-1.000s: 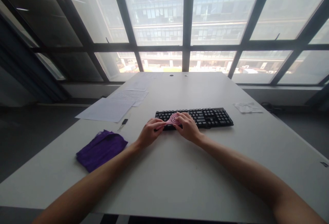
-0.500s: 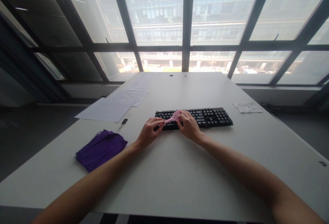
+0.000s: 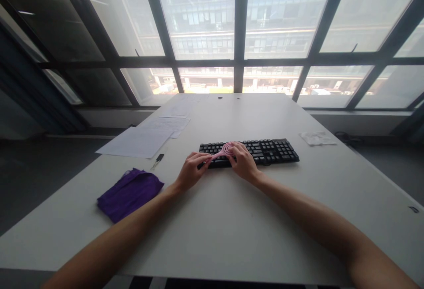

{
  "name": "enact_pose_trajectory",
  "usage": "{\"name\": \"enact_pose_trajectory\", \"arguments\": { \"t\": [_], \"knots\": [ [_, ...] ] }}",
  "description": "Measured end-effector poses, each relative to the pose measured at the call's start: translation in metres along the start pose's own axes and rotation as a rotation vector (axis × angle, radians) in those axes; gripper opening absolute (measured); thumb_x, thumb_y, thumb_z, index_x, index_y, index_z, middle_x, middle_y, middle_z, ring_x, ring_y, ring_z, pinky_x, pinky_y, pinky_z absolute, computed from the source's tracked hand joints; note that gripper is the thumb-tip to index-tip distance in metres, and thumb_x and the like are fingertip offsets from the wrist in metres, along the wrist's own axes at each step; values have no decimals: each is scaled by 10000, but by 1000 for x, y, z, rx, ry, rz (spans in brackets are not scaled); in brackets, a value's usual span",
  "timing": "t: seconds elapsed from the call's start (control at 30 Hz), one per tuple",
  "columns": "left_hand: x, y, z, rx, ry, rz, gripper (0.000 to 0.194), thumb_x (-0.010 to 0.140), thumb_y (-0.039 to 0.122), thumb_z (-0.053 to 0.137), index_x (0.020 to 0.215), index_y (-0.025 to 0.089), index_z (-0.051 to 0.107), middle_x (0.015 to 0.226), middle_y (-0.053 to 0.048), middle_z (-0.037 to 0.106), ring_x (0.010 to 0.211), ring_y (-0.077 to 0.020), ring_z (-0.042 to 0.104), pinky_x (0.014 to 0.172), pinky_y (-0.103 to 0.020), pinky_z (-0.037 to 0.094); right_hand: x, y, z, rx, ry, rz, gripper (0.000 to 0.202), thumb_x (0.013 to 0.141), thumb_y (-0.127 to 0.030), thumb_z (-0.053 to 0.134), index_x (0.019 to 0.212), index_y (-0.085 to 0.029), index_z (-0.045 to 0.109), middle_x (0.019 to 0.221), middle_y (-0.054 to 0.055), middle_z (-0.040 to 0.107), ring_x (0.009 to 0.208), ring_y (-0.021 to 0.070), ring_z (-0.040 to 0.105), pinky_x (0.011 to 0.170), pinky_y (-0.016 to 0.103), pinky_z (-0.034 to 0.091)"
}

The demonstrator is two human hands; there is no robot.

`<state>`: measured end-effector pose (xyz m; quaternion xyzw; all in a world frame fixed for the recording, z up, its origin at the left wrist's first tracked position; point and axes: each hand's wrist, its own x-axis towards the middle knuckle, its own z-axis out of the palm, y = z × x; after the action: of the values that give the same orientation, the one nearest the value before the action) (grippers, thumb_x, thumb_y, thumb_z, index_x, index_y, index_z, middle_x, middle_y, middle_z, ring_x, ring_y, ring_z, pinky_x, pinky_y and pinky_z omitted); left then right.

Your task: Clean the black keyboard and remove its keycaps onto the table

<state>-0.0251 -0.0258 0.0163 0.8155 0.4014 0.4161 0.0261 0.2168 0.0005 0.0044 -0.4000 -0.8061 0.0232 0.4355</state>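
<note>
A pink hairbrush with a round, spiral-slotted head lies slantwise over the left half of a black keyboard. My left hand pinches the end of its handle between thumb and fingers. On the other side, my right hand is closed on the edge of the round head, its fingertips covering part of the spiral. Whether the brush touches the keys I cannot tell. Both hands cover some of the keyboard's front edge.
A folded purple cloth lies left of my left forearm. Beyond it are a small black tagged item and several sheets of paper. A crumpled clear wrapper rests on the white table at right. Large windows stand behind.
The view has shifted very slightly. Both hands and the hairbrush keep practically the same position over the keyboard.
</note>
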Motion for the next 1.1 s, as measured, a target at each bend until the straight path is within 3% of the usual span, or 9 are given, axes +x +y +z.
{"name": "enact_pose_trajectory", "arguments": {
  "t": [0.27,0.77,1.1],
  "knots": [
    [-1,-1,1,-9,-16,-15,190,938,305,632,1068,251,760,1068,-56,757,991,-221,658,909,-396,523,-1,2,3,-35,-37,14,151,937,-201,562,1059,-200,649,1316,136,604,1293,284,483,1107,469,427],
    [-1,-3,-1,-1,-32,-27,219,919,271,641,1109,244,747,1102,-66,748,1032,-238,643,934,-427,516,1,2,-6,1,25,51,182,908,-175,569,1062,-225,652,1256,123,623,1249,307,485,1079,511,434],
    [0,-6,-1,14,34,-42,201,926,257,628,1085,233,748,1081,-61,748,1020,-232,633,933,-416,508,2,4,-2,19,21,36,145,915,-202,615,1049,-228,664,1246,106,638,1225,288,508,1061,468,452]
  ]
}}
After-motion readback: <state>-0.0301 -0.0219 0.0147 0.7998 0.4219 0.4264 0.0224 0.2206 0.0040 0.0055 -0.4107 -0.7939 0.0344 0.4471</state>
